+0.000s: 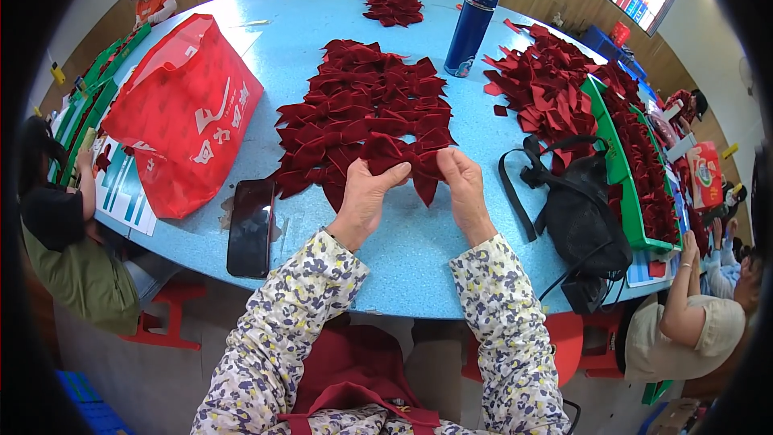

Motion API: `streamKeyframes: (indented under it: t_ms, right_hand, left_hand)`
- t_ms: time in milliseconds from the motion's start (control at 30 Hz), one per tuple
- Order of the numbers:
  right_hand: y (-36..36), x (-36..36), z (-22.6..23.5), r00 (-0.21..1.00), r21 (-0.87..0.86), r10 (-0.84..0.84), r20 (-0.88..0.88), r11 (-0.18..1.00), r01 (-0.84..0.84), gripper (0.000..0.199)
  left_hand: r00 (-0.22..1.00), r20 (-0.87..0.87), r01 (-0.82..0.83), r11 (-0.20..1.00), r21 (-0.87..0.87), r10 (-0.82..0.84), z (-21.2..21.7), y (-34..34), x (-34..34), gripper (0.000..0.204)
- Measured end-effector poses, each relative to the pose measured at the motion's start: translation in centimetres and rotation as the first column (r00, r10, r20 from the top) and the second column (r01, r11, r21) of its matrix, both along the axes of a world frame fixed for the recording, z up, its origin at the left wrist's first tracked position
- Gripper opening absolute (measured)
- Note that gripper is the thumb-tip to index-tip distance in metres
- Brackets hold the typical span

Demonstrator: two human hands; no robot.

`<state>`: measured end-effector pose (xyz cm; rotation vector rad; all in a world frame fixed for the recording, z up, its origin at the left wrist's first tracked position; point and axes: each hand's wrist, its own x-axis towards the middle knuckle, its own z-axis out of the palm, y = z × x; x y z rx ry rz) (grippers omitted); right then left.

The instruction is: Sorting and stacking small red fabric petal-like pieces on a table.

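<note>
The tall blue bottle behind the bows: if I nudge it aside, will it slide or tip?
The blue bottle stands upright, tall and narrow, so a high push would probably tip it. Being cylindrical, it would likely roll once down. The table looks smooth, so a low push may slide it.

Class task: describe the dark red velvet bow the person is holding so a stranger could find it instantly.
On the round light-blue table, find the big spread of dark red velvet bows. At its near edge, one dark red velvet bow is pinched between the left hand and right hand, unlike the rest.

my view: light-blue desk (419,250) with dark red bows (362,105), red bag (181,113), black phone (251,227), blue bottle (469,31), black bag (584,221)
</note>
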<state>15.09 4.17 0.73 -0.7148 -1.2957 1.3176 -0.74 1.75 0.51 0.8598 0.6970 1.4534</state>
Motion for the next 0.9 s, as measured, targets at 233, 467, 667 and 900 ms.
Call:
streamKeyframes:
  t_ms: [233,467,667,900]
  right_hand:
    - [0.3,-0.2,-0.5,0.984,0.095,-0.029,0.173,0.995,0.013,0.011]
    - [0.0,-0.9,-0.2,0.826,0.596,-0.462,0.323,0.777,0.202,0.009]
    - [0.0,-0.8,0.3,0.987,0.016,-0.080,0.142,0.997,0.079,0.009]
    - [-0.1,-0.5,0.6,0.705,0.616,-0.497,0.506,0.781,0.108,0.008]
  left_hand:
    - [0.997,-0.015,-0.069,0.997,0.019,0.069,0.0,-0.3,0.4,0.029]
    - [0.991,-0.080,-0.109,0.994,0.032,0.111,-0.5,-0.3,0.7,0.032]
    - [0.992,-0.068,-0.106,0.993,0.043,0.109,-0.5,-0.4,0.6,0.031]
    - [0.950,-0.280,-0.108,0.988,0.107,0.134,-0.7,-0.3,0.9,0.027]
